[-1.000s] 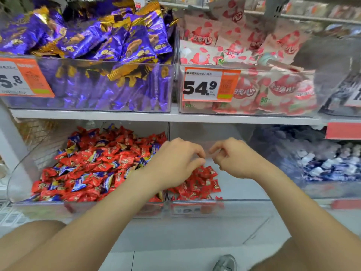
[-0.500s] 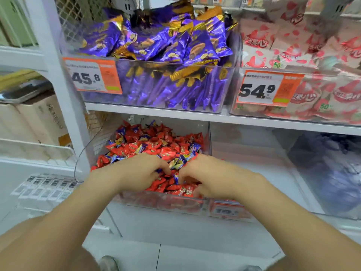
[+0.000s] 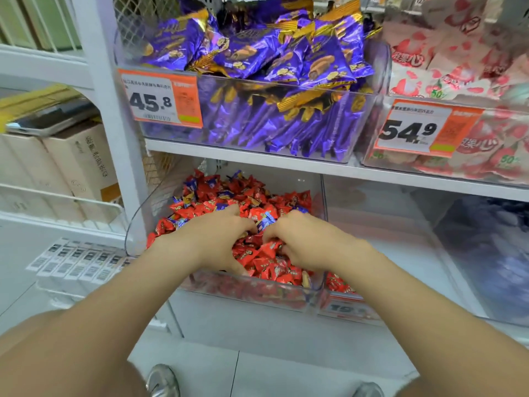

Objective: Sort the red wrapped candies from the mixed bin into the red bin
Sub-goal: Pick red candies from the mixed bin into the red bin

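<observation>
The left hand (image 3: 211, 239) and right hand (image 3: 303, 243) are digging into the mixed bin (image 3: 137, 224), fingers (image 3: 240, 223) curling among candies (image 3: 217, 196) to single out reds; whether gripping any, I cannot tell.

**White shop shelving over a pale tiled floor**

A white metal upright (image 3: 114, 144) carries a white shelf board (image 3: 257, 160), and wire mesh (image 3: 134, 27) closes the side behind it. On the board stand two clear tubs, one of purple packets (image 3: 272, 53) and one of pink-and-white packets (image 3: 458, 61). An orange left price tag (image 3: 160, 98) reads 45.8 and a right price tag (image 3: 423, 128) reads 54.9. To the left, a white wire rack (image 3: 57, 193) fronts cardboard boxes (image 3: 83, 167). Below lies the pale tiled floor (image 3: 257, 376). The light is bright and even.
</observation>
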The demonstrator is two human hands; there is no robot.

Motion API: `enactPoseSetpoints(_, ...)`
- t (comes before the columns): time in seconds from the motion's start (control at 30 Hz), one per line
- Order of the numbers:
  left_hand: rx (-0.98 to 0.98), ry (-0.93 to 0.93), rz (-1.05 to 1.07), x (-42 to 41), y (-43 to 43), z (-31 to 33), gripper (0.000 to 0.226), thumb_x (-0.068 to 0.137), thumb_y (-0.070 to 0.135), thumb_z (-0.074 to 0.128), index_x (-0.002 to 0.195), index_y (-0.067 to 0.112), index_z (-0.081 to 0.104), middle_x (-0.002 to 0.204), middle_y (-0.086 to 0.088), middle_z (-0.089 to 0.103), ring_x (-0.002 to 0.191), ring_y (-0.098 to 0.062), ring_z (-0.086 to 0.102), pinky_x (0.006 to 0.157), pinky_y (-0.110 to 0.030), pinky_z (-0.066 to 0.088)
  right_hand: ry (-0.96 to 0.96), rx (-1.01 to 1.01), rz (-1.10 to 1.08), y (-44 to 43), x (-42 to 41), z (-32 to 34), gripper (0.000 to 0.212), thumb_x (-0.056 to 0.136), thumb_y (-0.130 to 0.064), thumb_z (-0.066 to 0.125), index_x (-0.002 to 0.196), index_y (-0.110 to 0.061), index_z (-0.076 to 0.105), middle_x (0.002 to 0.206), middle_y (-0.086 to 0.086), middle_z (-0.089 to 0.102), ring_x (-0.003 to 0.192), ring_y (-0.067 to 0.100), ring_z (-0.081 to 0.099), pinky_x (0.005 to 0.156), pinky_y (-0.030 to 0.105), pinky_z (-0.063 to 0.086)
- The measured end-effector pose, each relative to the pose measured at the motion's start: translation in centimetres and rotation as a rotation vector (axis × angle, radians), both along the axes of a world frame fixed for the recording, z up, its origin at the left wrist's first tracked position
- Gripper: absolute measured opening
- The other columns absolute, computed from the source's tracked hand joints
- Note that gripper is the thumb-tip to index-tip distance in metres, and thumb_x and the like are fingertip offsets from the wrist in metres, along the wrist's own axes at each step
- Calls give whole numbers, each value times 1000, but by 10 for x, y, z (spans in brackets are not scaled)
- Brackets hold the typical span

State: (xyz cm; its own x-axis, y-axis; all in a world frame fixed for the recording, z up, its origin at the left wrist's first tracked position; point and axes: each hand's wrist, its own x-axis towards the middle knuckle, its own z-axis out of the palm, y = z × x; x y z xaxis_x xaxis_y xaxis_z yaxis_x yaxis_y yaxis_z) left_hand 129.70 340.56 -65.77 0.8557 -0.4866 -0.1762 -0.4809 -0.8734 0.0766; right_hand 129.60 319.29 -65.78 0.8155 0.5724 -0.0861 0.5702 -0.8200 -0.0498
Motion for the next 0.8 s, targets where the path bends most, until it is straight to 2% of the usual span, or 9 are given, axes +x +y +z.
enactPoseSetpoints(0.07,17,7,-13,6,1,1,88,68,62,88,143,44,46,111,10,38,97,-18,54,81,-43,56,-43,-9,-55,-9,5,3,53,81,1,62,120,-34,70,102,5,70,102,31,68,81,46,59)
enactPoseSetpoints(0.17,1,-100,0,15,8,2,76,78,53,86,142,45,47,112,9,42,104,-21,58,78,-42,55,11,69,-40,-14,4,9,63,80,3,59,130,-35,71,103,-2,72,100,20,64,92,39,56)
enactPoseSetpoints(0.3,-34,-246,38,16,12,2,69,83,50,82,140,35,46,115,4,39,104,-24,56,71,-44,56,52,164,74,-6,-1,9,49,89,-22,79,134,-37,67,90,-23,44,90,4,42,93,29,45)
enactPoseSetpoints(0.4,-182,-232,89,4,16,13,53,77,55,86,111,33,51,106,8,41,90,-18,55,72,-43,54,130,112,121,1,1,3,66,85,-36,87,144,-41,58,105,-13,47,96,9,44,92,33,44)
enactPoseSetpoints(0.47,-122,-138,138,-4,23,13,53,68,60,89,99,33,54,100,12,46,88,-16,56,75,-42,54,184,61,147,6,6,-5,80,82,-40,87,152,-43,48,118,-6,54,108,16,52,97,36,47)
enactPoseSetpoints(0.53,-19,-20,151,-10,28,10,57,67,64,87,106,31,61,101,10,57,95,-18,59,82,-42,55,155,9,172,11,10,-13,92,82,-45,84,158,-46,32,124,-1,56,118,24,55,101,44,50)
enactPoseSetpoints(0.6,1,41,169,-8,28,7,65,70,62,87,115,22,65,106,2,65,101,-22,62,87,-43,56,71,-10,185,19,13,-17,93,85,-51,80,161,-45,28,126,2,60,118,26,57,98,44,50)
enactPoseSetpoints(0.7,-69,63,219,-3,22,3,74,62,57,94,119,21,64,114,0,65,105,-23,61,89,-42,56,29,37,173,33,11,-22,77,86,-50,78,156,-38,46,123,-2,70,110,25,63,86,37,50)
enactPoseSetpoints(0.8,-131,65,206,1,19,-3,71,55,50,100,115,30,68,113,5,65,105,-21,61,87,-40,56,106,159,82,30,15,-18,51,87,-43,82,136,-35,69,83,-13,65,78,10,57,73,32,42)
